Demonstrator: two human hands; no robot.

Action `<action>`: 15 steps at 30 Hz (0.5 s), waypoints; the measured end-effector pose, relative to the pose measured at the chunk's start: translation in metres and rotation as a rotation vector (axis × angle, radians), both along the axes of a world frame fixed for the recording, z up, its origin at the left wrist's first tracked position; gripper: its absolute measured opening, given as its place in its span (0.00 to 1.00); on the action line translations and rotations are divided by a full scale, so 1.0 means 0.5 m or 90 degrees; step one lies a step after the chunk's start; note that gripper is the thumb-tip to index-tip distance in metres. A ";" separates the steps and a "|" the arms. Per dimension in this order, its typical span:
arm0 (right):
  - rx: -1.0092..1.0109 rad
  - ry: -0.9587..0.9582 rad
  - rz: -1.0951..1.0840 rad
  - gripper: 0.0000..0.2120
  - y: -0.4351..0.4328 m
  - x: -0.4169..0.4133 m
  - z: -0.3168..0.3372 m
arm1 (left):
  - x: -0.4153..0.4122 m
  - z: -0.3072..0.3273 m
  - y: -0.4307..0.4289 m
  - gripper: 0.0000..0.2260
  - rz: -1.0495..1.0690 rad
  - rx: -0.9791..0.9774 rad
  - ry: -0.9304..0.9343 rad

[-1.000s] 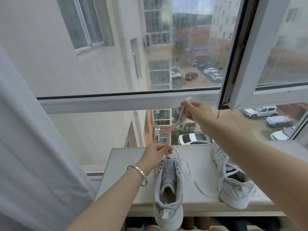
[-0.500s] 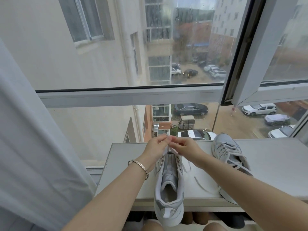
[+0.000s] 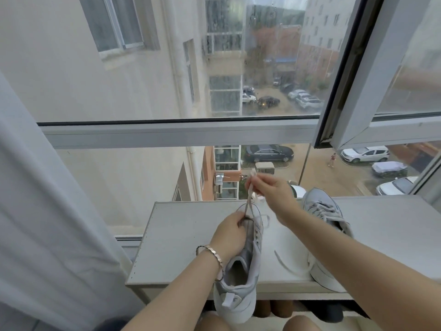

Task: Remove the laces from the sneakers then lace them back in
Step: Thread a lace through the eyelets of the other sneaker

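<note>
A grey and white sneaker [image 3: 241,278] lies toe-away on the white shelf top [image 3: 181,240], its heel past the front edge. My left hand [image 3: 230,231], with a bracelet at the wrist, holds the sneaker at its front eyelets. My right hand [image 3: 272,191] pinches the white lace [image 3: 249,195] and holds it up above the toe, so the lace runs taut from the eyelets to my fingers. A second grey sneaker [image 3: 321,211], still laced, lies to the right, partly hidden behind my right forearm. A loose lace end [image 3: 286,265] trails on the shelf between the two.
A window with a horizontal frame bar [image 3: 179,134] stands right behind the shelf; an opened sash [image 3: 353,75] hangs at the upper right. A white curtain [image 3: 47,211] falls along the left. Dark shoes [image 3: 329,311] sit below the shelf.
My right hand came down from high by the window bar to the sneaker's toe, met the left hand, and now lifts again with the lace pulled up. The left hand stayed on the sneaker.
</note>
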State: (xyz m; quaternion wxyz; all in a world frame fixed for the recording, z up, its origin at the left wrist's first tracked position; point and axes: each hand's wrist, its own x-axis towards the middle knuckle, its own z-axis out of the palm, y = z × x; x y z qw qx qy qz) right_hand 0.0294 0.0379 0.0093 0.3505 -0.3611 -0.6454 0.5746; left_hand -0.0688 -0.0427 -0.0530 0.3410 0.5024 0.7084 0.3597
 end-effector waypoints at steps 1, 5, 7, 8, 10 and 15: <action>-0.016 0.042 0.002 0.10 0.006 0.004 0.025 | 0.005 -0.004 0.001 0.14 0.017 0.000 0.000; -0.015 0.135 0.010 0.08 0.018 0.028 0.103 | 0.007 -0.007 0.008 0.18 0.071 -0.027 -0.039; 0.003 0.121 0.026 0.08 0.010 0.034 0.103 | 0.008 -0.005 0.010 0.19 0.080 -0.026 -0.041; 0.009 0.114 0.029 0.08 0.009 0.037 0.099 | 0.010 -0.003 0.011 0.19 0.081 -0.022 -0.047; 0.004 0.108 0.021 0.09 0.012 0.044 0.092 | 0.014 -0.002 0.009 0.19 0.081 -0.019 -0.072; -0.051 0.074 0.005 0.10 0.020 0.060 0.098 | 0.009 0.012 0.014 0.19 0.101 -0.034 -0.106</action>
